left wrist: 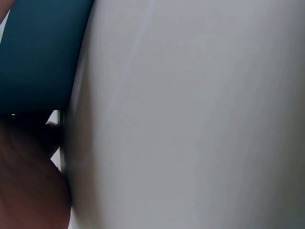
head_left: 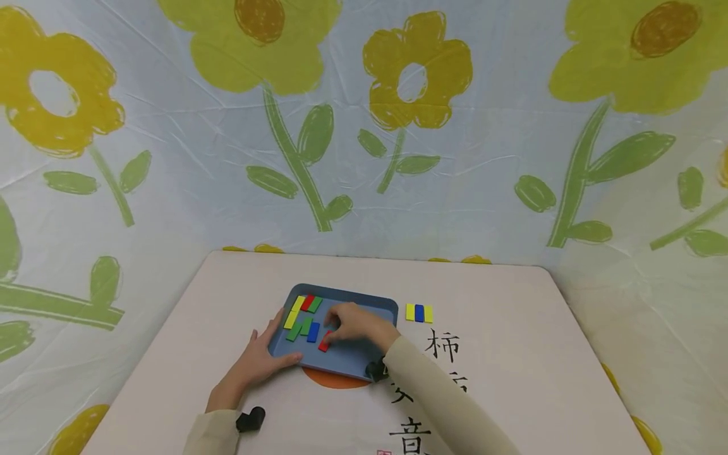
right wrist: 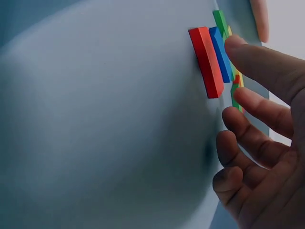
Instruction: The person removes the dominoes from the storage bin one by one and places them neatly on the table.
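A blue-grey tray point(head_left: 347, 294) lies on the table with several coloured tiles in it. My left hand point(head_left: 256, 359) rests against its left side and near corner, fingers and thumb spread along the edges; the left wrist view shows the hand point(left wrist: 31, 191) beside the dark tray wall point(left wrist: 43, 57). Over the tray's middle is my right hand point(head_left: 355, 322), close to a red tile point(head_left: 323, 347). In the right wrist view its fingers bend loosely, apart from the thumb point(right wrist: 257, 57), and the red tile point(right wrist: 207, 62) lies beyond them. A blue tile point(head_left: 313, 332) sits beside the red one.
Green tiles point(head_left: 294, 332) and yellow tiles point(head_left: 291, 319) lie toward the tray's left side. Right of the tray, a yellow, blue tile point(head_left: 419, 313) and yellow row stands on the table. Black written characters point(head_left: 442, 346) mark the tabletop. A flowered cloth point(head_left: 489, 208) hangs behind.
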A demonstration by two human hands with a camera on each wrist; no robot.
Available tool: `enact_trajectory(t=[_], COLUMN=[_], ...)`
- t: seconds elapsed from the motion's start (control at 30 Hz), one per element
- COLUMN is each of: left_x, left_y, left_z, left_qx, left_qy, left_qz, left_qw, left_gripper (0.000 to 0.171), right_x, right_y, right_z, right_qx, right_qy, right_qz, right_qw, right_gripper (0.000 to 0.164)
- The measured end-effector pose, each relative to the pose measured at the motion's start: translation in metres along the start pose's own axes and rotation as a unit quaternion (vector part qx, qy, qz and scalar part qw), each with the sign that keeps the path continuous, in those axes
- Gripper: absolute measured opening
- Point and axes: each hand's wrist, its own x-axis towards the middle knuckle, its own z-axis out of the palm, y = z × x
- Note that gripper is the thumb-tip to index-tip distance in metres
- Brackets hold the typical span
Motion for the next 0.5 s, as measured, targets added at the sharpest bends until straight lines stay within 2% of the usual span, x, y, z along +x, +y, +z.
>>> enact_trajectory(t=[0.3, 0.5], left_x=[0.0000, -0.0016], left_y=[-0.0031, -0.0010], left_z=[0.0006, 0.0008], left_qx=[-0.009, -0.009], left_qy=[0.006, 0.010], left_qz=[0.013, 0.016], left_qw=[0.9999, 0.9998], left_gripper=[0.114, 0.113], right_x=[0.0036, 0.0062], right_y=[-0.0027, 0.0013], right_z=[-0.0020, -0.0076], right_qx=[0.001, -0.025], right_qy=[-0.017, 0.009], right_qz=[0.002, -0.001], right_qw=[1.000, 1.000], right_gripper=[0.020, 0.021])
